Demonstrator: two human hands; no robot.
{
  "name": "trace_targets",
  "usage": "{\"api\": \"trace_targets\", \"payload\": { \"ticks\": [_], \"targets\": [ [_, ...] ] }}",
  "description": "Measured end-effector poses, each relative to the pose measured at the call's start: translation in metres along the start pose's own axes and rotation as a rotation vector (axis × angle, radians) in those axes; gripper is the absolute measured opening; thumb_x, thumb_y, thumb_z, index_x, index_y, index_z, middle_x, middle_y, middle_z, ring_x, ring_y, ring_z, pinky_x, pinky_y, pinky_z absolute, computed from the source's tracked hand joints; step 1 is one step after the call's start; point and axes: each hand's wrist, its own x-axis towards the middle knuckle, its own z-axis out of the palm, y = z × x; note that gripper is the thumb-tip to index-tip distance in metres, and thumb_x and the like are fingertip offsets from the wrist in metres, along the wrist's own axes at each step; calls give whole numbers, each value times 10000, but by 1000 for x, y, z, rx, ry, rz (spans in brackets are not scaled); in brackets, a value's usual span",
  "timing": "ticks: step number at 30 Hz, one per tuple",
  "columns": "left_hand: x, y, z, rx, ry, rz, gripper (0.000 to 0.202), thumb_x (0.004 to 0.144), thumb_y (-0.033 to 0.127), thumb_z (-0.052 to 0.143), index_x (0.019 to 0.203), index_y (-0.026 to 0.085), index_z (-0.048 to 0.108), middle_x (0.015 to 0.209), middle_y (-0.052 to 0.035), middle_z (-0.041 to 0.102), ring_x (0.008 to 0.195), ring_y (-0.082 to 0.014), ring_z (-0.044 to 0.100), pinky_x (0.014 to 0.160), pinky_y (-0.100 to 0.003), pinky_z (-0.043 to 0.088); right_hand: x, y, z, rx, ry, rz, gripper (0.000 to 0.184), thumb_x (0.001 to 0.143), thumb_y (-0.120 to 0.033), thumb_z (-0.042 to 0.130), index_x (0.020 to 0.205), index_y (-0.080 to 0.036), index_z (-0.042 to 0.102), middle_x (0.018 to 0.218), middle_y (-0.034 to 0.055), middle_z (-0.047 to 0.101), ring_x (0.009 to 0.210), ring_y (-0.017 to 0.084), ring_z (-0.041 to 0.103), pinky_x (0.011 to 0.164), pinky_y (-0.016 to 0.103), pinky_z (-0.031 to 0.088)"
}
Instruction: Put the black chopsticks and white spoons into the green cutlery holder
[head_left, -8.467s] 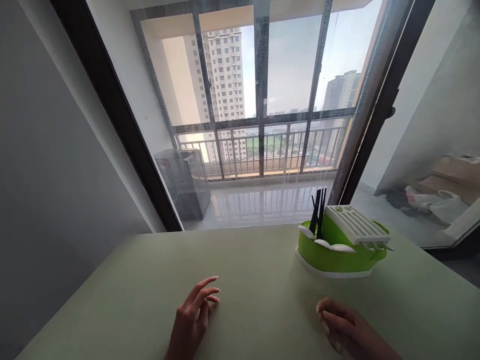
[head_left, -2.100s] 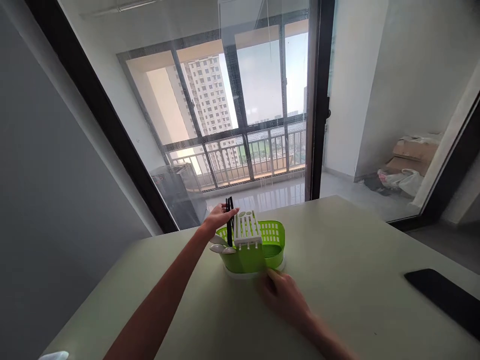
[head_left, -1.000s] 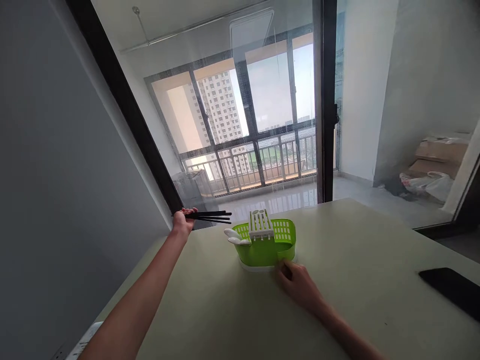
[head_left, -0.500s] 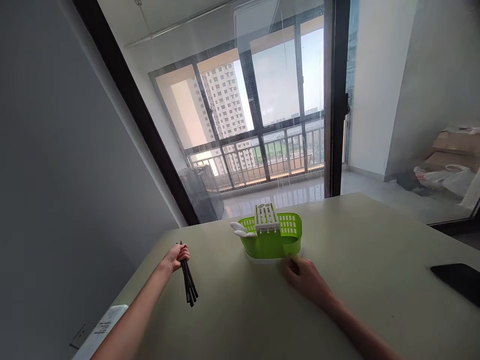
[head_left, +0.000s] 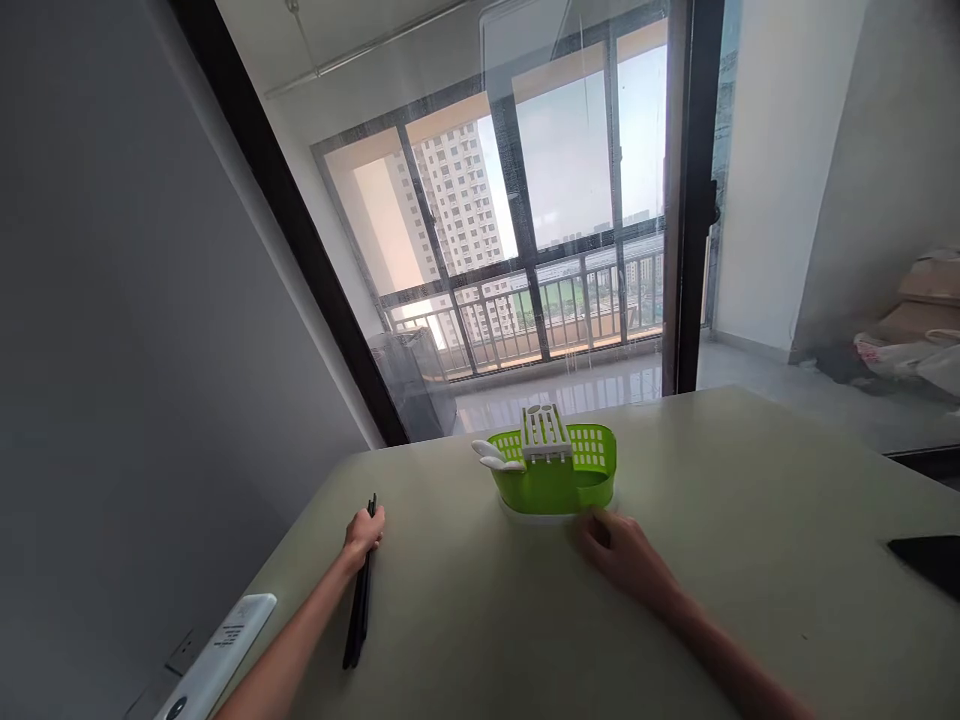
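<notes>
My left hand (head_left: 365, 530) is closed around a bundle of black chopsticks (head_left: 359, 618), held at the left of the table with the long ends slanting down toward me. In the middle stands a green utensil basket (head_left: 551, 488) on a white base, its back wall pierced with slots. Across its top sits a white slotted rack (head_left: 544, 432). White spoon-like heads (head_left: 492, 455) stick out over its left end. My right hand (head_left: 622, 555), slightly blurred, has its fingers curled together at the basket's front right lower edge. Whatever is between those fingertips is hidden.
The pale table (head_left: 720, 480) carries a white printed strip-like object (head_left: 232, 635) at its left edge and a dark flat object (head_left: 930, 562) at the right. A glass door with a dark frame (head_left: 686, 330) stands behind. Bags and cardboard (head_left: 930, 330) lie beyond on the right.
My left hand has turned the chopsticks, so their long ends now lean left instead of right. My right hand stays by the basket. The whole view has shifted slightly.
</notes>
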Motion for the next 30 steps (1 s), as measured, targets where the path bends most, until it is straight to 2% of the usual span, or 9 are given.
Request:
{"api": "trace_targets", "payload": {
  "ticks": [3, 7, 12, 15, 21, 30],
  "targets": [
    [-3, -4, 4, 174, 86, 32, 290, 987, 359, 623, 1199, 163, 646, 1202, -107, 678, 1094, -262, 667, 936, -459, 557, 0, 1, 0, -10, -14, -6, 295, 921, -395, 459, 672, -238, 436, 614, -36, 460, 603, 145, 406, 582, 272, 303],
    [-14, -12, 14, 311, 165, 164, 170, 993, 275, 508, 1037, 181, 644, 1022, -155, 722, 1080, -343, 685, 934, -461, 518, 0, 2, 0, -20, -33, -16, 309, 928, -394, 448, 664, -238, 415, 610, -38, 459, 592, 137, 387, 580, 276, 294],
    [-27, -24, 19, 386, 215, 396, 137, 936, 221, 495, 1026, 196, 595, 1124, -160, 689, 1120, -310, 661, 1016, -416, 481, 0, 2, 1, -40, -51, -28, 281, 919, -383, 454, 681, -236, 435, 627, -30, 487, 603, 143, 407, 586, 279, 299],
    [-27, -27, 19, 413, 246, 473, 109, 923, 241, 498, 979, 203, 583, 1115, -168, 664, 1101, -314, 655, 1016, -421, 489, -1, 2, 1, -51, -55, -26, 284, 920, -385, 454, 678, -237, 436, 623, -26, 488, 606, 147, 410, 587, 282, 300],
    [-22, -30, 19, 443, 295, 524, 90, 911, 261, 510, 940, 223, 587, 1030, -136, 661, 1025, -308, 662, 968, -427, 517, -1, 2, 0, -62, -56, -11, 276, 919, -372, 452, 677, -239, 435, 631, -15, 503, 618, 157, 433, 588, 282, 312],
    [-19, -35, 22, 460, 341, 539, 148, 918, 275, 505, 967, 193, 618, 1025, -148, 653, 1015, -316, 634, 977, -443, 490, 0, 4, 1, -62, -67, -21, 277, 915, -372, 472, 676, -235, 437, 622, -31, 496, 593, 140, 410, 572, 274, 301]
  ]
}}
